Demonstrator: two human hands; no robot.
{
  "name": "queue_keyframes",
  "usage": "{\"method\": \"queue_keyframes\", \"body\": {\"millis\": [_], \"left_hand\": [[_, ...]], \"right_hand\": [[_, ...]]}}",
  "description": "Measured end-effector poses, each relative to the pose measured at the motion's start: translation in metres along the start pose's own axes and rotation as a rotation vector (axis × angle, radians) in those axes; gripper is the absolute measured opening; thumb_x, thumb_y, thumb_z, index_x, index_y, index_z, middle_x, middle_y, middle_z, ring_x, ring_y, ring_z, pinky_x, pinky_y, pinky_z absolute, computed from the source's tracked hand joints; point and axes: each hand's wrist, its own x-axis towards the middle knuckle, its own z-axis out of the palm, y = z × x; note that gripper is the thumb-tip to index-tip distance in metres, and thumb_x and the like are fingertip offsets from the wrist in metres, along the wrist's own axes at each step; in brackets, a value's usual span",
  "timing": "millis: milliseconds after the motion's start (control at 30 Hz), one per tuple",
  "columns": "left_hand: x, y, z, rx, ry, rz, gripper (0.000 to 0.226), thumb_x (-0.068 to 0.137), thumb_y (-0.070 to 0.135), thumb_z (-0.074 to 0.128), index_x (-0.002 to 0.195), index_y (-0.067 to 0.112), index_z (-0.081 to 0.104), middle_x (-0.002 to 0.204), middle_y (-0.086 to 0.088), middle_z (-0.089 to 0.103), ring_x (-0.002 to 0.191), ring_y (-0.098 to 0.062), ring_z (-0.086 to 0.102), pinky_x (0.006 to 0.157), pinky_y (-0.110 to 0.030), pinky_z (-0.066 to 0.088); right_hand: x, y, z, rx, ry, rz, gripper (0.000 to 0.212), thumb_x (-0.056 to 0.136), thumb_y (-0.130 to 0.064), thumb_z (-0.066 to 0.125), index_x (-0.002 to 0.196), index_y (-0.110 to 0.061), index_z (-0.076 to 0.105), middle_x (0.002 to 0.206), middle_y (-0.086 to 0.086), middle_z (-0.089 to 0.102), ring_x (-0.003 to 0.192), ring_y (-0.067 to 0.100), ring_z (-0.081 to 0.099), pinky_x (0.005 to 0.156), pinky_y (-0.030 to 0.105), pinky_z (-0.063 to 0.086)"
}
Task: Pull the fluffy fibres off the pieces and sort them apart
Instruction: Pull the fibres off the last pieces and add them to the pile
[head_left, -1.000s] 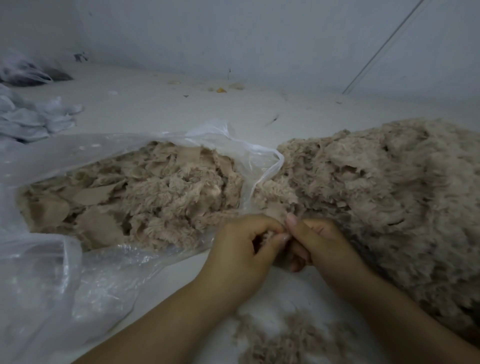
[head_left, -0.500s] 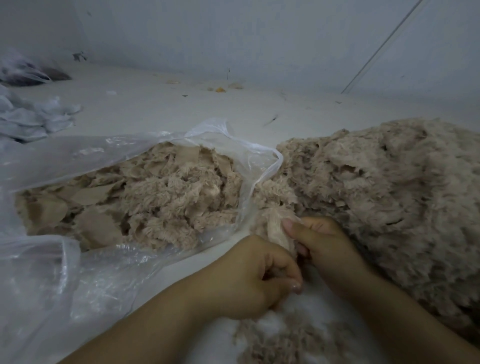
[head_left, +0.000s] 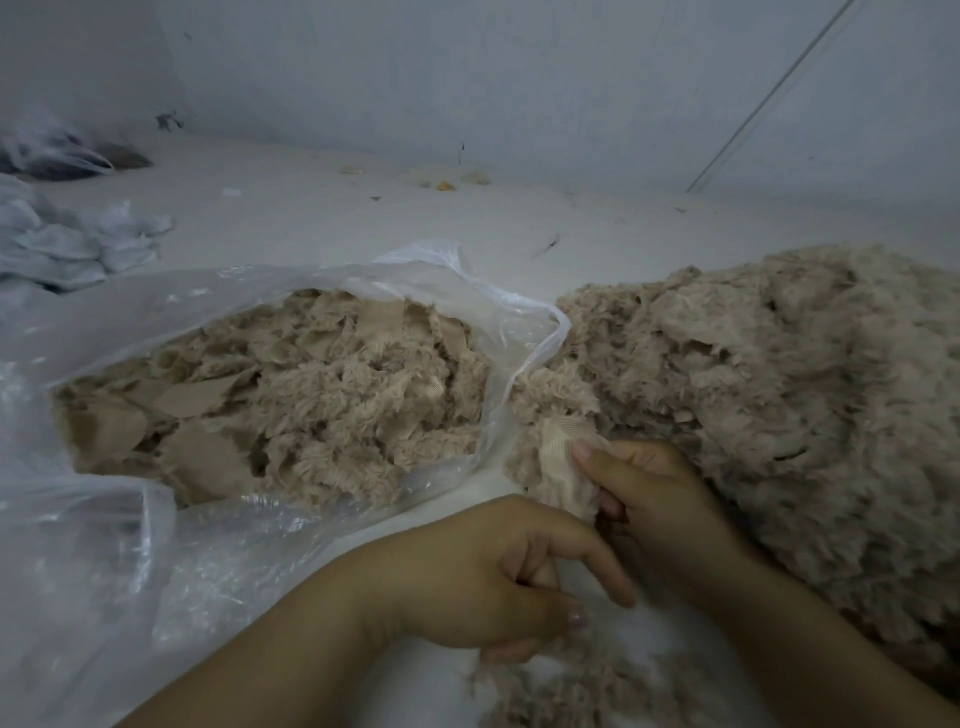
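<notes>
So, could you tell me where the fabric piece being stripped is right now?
In the head view it sits just right of centre, pinched by the right hand: the fabric piece stands between the plastic bag and the fluffy pile.

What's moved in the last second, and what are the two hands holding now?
The left hand has pulled down and toward the camera, away from the right hand, its curled fingers gripping a tuft of beige fluff above the loose fibres. The right hand keeps pinching the pale fabric-backed piece, whose woven backing now shows. The clear plastic bag of scraps and the big fluffy pile are unchanged.
</notes>
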Motion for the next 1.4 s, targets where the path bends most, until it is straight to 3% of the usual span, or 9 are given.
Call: {"method": "queue_keyframes", "body": {"millis": [233,333,533,700,900,1000,1133,1200,1400], "left_hand": [[0.02,-0.021,0.001,0.281,0.925,0.101,0.031,0.077,0.033,0.077,0.063,0.016,0.055,0.041,0.013,0.044,0.038,-0.001,0.035,0.043,-0.017,0.029],[0.022,-0.024,0.002,0.38,0.917,0.068,0.041,0.07,0.05,0.079,0.059,0.021,0.051,0.043,0.014,0.045,0.039,-0.002,0.036,0.043,-0.018,0.028],[0.024,-0.022,0.0,0.069,0.753,-0.012,0.026,0.091,0.011,0.066,0.066,0.006,0.059,0.046,0.0,0.047,0.041,-0.012,0.038,0.046,-0.023,0.032],[0.019,-0.016,-0.002,-0.133,0.734,0.051,0.031,0.095,0.006,0.057,0.064,0.002,0.057,0.04,-0.001,0.047,0.034,-0.009,0.036,0.04,-0.017,0.031],[0.022,-0.021,-0.003,-0.057,0.978,0.224,0.009,0.088,0.014,0.07,0.082,0.011,0.063,0.058,-0.015,0.053,0.049,-0.028,0.047,0.043,-0.033,0.043],[0.026,-0.024,-0.001,-0.039,0.959,0.145,0.024,0.077,0.037,0.076,0.09,0.02,0.067,0.061,-0.003,0.057,0.053,-0.014,0.054,0.046,-0.026,0.044],[0.026,-0.025,-0.002,-0.052,1.014,0.151,0.017,0.09,0.014,0.067,0.073,0.015,0.07,0.06,-0.007,0.066,0.051,-0.014,0.059,0.046,-0.028,0.048],[0.025,-0.023,0.0,-0.121,1.039,0.185,0.027,0.093,0.008,0.062,0.067,0.011,0.066,0.048,-0.001,0.059,0.041,-0.009,0.054,0.042,-0.023,0.044],[0.02,-0.018,-0.009,-0.096,1.13,0.203,0.038,0.095,0.019,0.059,0.063,0.001,0.048,0.045,0.0,0.038,0.041,-0.014,0.031,0.044,-0.024,0.029]], "right_hand": [[0.004,0.004,-0.003,-0.015,-0.03,-0.017,0.047,0.082,-0.038,0.068,0.044,-0.018,0.048,0.048,0.008,0.04,0.046,0.016,0.04,0.047,0.025,0.038],[0.003,0.004,-0.004,-0.058,-0.042,-0.026,0.047,0.081,-0.041,0.07,0.046,-0.015,0.053,0.049,0.012,0.046,0.048,0.019,0.045,0.051,0.029,0.041],[0.002,0.002,-0.005,0.04,-0.052,0.015,0.062,0.08,-0.036,0.06,0.076,0.024,0.048,0.052,0.01,0.041,0.046,0.016,0.046,0.045,0.025,0.046],[0.004,0.001,-0.004,0.079,-0.038,0.008,0.063,0.084,-0.035,0.057,0.081,0.027,0.045,0.043,-0.002,0.037,0.04,0.011,0.043,0.043,0.023,0.045],[0.001,0.003,-0.005,-0.07,-0.128,-0.088,0.043,0.08,-0.033,0.066,0.055,0.001,0.056,0.046,-0.001,0.045,0.045,0.01,0.045,0.048,0.02,0.042],[-0.001,0.002,-0.005,-0.131,-0.205,-0.106,0.035,0.081,-0.033,0.07,0.055,-0.011,0.066,0.047,-0.005,0.051,0.044,0.002,0.046,0.047,0.015,0.04],[0.001,0.003,-0.006,-0.112,-0.194,-0.092,0.046,0.078,-0.03,0.067,0.061,0.013,0.059,0.05,0.006,0.048,0.045,0.006,0.044,0.047,0.019,0.041],[0.001,0.004,-0.006,-0.073,-0.187,-0.084,0.053,0.082,-0.028,0.067,0.063,0.02,0.053,0.051,0.012,0.044,0.045,0.009,0.042,0.048,0.02,0.041],[-0.001,-0.002,-0.004,0.015,-0.122,-0.045,0.041,0.079,-0.032,0.062,0.046,-0.012,0.048,0.045,0.002,0.04,0.046,0.015,0.047,0.05,0.022,0.045]]}}
